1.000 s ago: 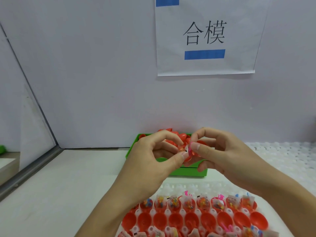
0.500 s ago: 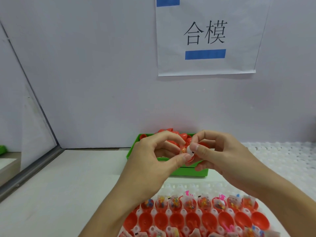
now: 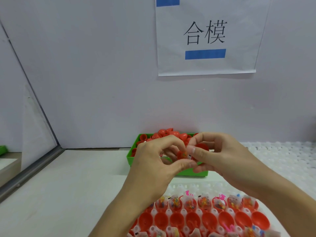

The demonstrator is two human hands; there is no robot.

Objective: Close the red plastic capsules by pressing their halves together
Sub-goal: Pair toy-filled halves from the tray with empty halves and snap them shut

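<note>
My left hand (image 3: 153,166) pinches a red capsule half (image 3: 182,154) holding a small toy packet, thumb below and fingers curled above. My right hand (image 3: 220,158) grips the other red capsule half (image 3: 202,147) and its thumb presses against the first half; the two halves meet between my fingertips, above the green bin (image 3: 188,173). Below my wrists lies a white tray (image 3: 196,187) with rows of open red capsule halves (image 3: 193,219), several filled with toy packets.
The green bin stands against the back wall, heaped with loose red capsule halves (image 3: 169,134). A white bumpy tray sheet (image 3: 282,159) covers the table to the right. A paper sign (image 3: 205,35) hangs on the wall. A metal rail (image 3: 29,175) borders the left.
Both hands stay together over the bin. The halves have been drawn closer, and my right thumb has shifted onto the joint.
</note>
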